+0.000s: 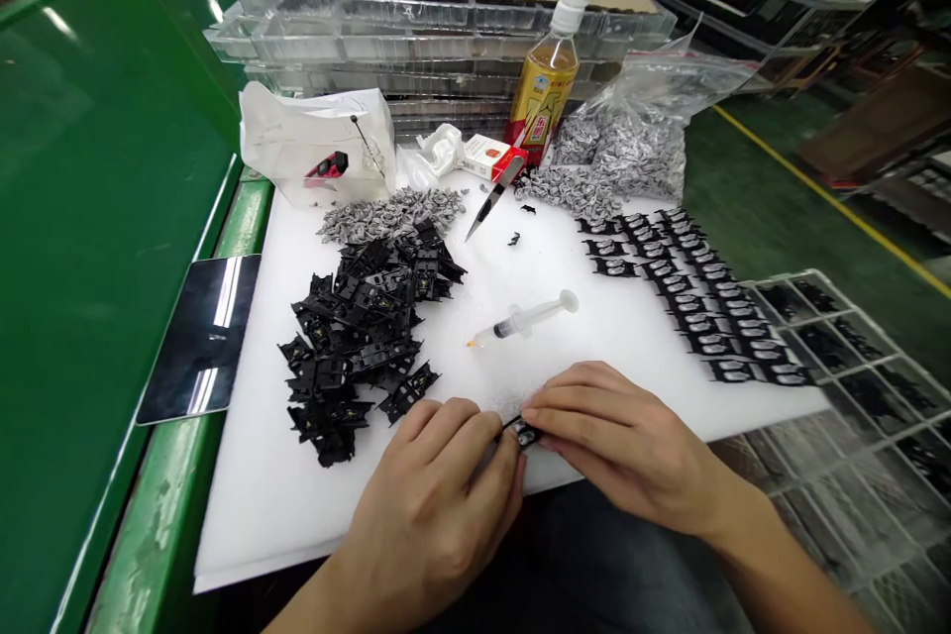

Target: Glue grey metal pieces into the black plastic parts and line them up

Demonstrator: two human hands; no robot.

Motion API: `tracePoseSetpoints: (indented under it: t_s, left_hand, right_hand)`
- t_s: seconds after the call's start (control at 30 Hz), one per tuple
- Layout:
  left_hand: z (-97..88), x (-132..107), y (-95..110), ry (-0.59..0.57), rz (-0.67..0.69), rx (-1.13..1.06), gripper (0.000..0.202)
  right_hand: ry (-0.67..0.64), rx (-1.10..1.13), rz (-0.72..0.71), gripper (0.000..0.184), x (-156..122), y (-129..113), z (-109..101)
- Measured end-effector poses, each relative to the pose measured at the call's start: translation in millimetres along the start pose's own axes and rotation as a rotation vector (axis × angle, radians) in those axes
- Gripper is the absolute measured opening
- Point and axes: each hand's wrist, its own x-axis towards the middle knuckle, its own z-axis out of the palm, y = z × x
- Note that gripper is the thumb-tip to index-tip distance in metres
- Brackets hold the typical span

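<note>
Near the front edge of the white board (pixel 475 505), my left hand (pixel 446 495) grips a small black plastic part (pixel 526 434) with a grey piece in it. My right hand (pixel 616 436) has its fingertips closed on the other end of that part; its underside is hidden by the fingers. Just beyond lies a clear syringe (pixel 524 319) with an orange tip. To the left is a heap of loose black plastic parts (pixel 364 317), with small grey pieces (pixel 393 215) piled behind it. On the right, similar black parts with grey inserts (pixel 690 307) lie in rows.
Behind stand a drink bottle (pixel 546 69), a cigarette box (pixel 490 157), a craft blade (pixel 494 198), a bag of grey pieces (pixel 639 119) and stacked clear trays (pixel 297 45). A tablet (pixel 204 337) rests at left. A divided tray (pixel 839 357) sits at right.
</note>
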Motion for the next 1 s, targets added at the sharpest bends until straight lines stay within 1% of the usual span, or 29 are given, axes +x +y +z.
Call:
tracePoseSetpoints:
  t_s: [0.1,0.23,0.4,0.67,0.77,0.9,1.0]
  left_hand:
    - [-0.1,-1.4,-0.6,0.011,-0.008,-0.009,0.015]
    - [0.0,-1.3,-1.3,0.021,-0.026,-0.014,0.019]
    - [-0.3,1.3,-1.1,0.019,-0.028,-0.010,0.018]
    - [0.3,-0.6,0.3,0.012,-0.029,0.015,0.019]
    - [0.0,-0.2,-0.1,0.012,-0.028,0.002,0.020]
    - [-1.0,0.6,-0.9,0.004,-0.026,-0.007,0.021]
    - [-1.6,-0.3,-0.9,0.004,-0.028,-0.008,0.021]
  right_hand:
    - [0.042,0.046,0.032,0.047,0.0,0.1,-1.1]
    - [0.000,0.038,0.063,0.044,-3.2,0.5,-3.0]
    - [-0.061,-0.020,0.039,0.038,-6.0,1.7,-3.3]
    - [-0.039,-0.132,-0.020,0.041,-3.6,-0.1,-3.9]
    - [-0.034,-0.114,0.000,0.043,-5.5,0.4,-2.7]
    - [-0.005,-0.038,0.042,0.050,-9.0,1.6,-0.3]
    - [-0.009,-0.039,0.048,0.050,-9.5,1.2,0.1]
